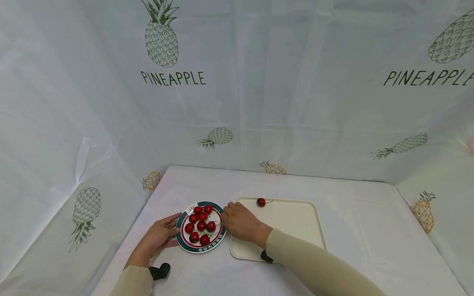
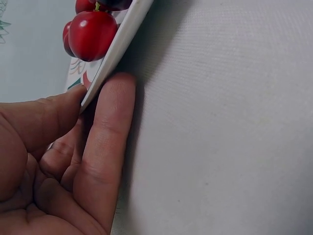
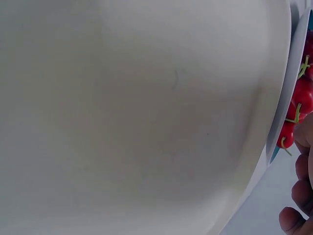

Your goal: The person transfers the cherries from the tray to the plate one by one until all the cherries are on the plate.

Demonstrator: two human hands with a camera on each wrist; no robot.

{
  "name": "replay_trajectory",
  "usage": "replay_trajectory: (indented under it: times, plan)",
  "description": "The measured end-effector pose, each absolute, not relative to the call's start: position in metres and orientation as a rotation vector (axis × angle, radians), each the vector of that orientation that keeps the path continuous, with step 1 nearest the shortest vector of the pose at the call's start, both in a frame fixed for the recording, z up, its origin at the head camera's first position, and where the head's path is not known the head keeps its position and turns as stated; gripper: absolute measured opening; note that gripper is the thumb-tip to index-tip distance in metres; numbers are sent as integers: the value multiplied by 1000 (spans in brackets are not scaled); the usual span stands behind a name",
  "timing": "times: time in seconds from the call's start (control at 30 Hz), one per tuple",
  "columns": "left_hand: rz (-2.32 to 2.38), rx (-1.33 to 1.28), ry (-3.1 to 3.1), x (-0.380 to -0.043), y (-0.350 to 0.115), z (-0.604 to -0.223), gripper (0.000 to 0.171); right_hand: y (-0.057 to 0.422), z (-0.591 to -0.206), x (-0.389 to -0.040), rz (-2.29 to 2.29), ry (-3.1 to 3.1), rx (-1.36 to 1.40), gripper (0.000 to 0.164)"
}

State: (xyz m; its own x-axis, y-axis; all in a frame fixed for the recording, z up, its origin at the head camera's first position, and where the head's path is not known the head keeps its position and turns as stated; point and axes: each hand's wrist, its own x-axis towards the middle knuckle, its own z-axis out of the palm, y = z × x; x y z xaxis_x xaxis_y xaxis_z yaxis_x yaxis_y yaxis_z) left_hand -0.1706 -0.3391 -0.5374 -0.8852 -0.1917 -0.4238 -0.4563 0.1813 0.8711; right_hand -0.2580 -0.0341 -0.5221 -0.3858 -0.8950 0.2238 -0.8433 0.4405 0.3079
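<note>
A round plate (image 1: 184,243) with a dark green rim holds several red cherries (image 1: 201,225), stems on some of them. My left hand (image 1: 159,235) grips its left edge. In the left wrist view the thumb (image 2: 54,115) lies on top of the rim and a finger (image 2: 110,127) runs underneath. My right hand (image 1: 240,221) is at the plate's right edge with its fingers bent, over the left side of a cream tray (image 1: 292,230). The right wrist view has its fingers (image 3: 303,193) close beside the cherries; I cannot tell whether they hold anything.
One cherry (image 1: 261,202) with its stem lies at the tray's far edge. Tray and plate stand side by side on a white-covered table (image 1: 355,230). A pineapple-print curtain (image 1: 281,102) hangs behind the table and along its sides.
</note>
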Motion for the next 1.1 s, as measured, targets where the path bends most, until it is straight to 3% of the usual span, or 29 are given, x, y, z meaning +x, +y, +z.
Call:
replay_trajectory:
  times: [1.1]
  plan:
    - [1721, -640, 2225, -174, -333, -522, 60, -27, -520, -260, -273, -2383, 1470, 20]
